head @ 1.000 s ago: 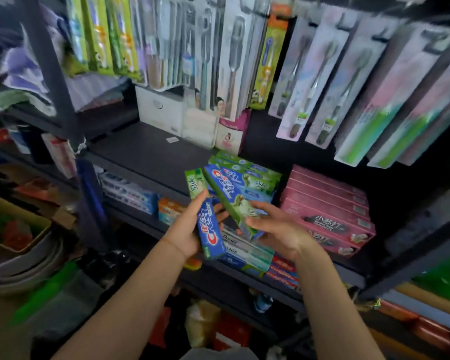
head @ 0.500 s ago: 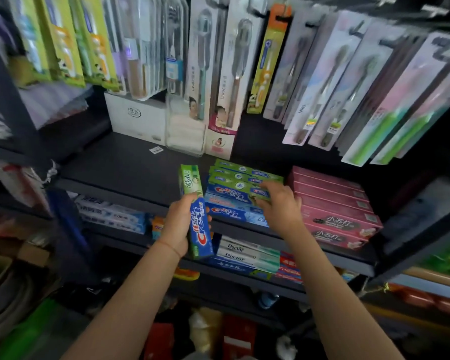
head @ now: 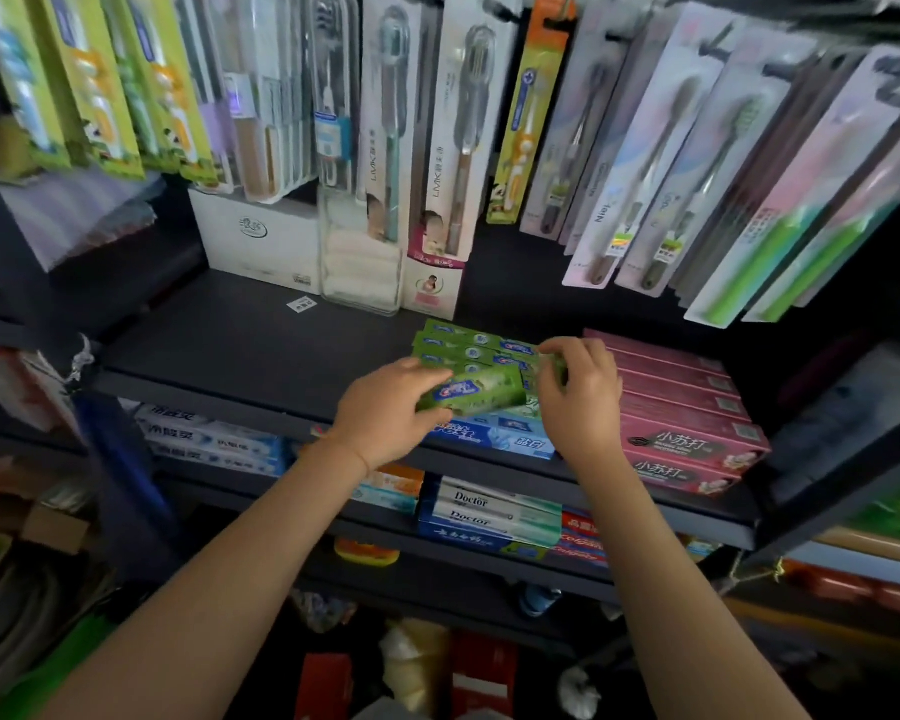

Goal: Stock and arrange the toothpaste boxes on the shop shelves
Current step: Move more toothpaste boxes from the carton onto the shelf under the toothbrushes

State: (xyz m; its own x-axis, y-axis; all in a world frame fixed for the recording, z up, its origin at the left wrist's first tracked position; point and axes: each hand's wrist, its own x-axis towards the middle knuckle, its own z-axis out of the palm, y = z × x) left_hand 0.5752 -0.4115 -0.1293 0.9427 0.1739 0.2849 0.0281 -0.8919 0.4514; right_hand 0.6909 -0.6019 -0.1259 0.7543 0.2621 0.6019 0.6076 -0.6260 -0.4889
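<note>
Both your hands are on one green toothpaste box [head: 473, 396], which lies crosswise above the front of the green and blue stack [head: 468, 350] on the dark shelf [head: 240, 350]. Your left hand [head: 385, 413] grips the box's left end, fingers curled over the top and thumb below. Your right hand [head: 580, 397] pinches its right end with bent fingers; that end is mostly hidden behind them. Whether the box already rests on the stack or is held just above it, you cannot tell from here.

A blue toothpaste box [head: 494, 436] lies at the front edge of the shelf, under the green one. Just right of your right hand sits a stack of pink toothpaste boxes [head: 687, 407], touching or nearly touching the green and blue stack. At the back of the shelf stand a white carton [head: 258, 241] and a clear plastic pack [head: 359, 272], side by side. Toothbrush packs [head: 640, 163] hang in a row above. On the shelf below lie white boxes marked Doctor [head: 484, 511].
</note>
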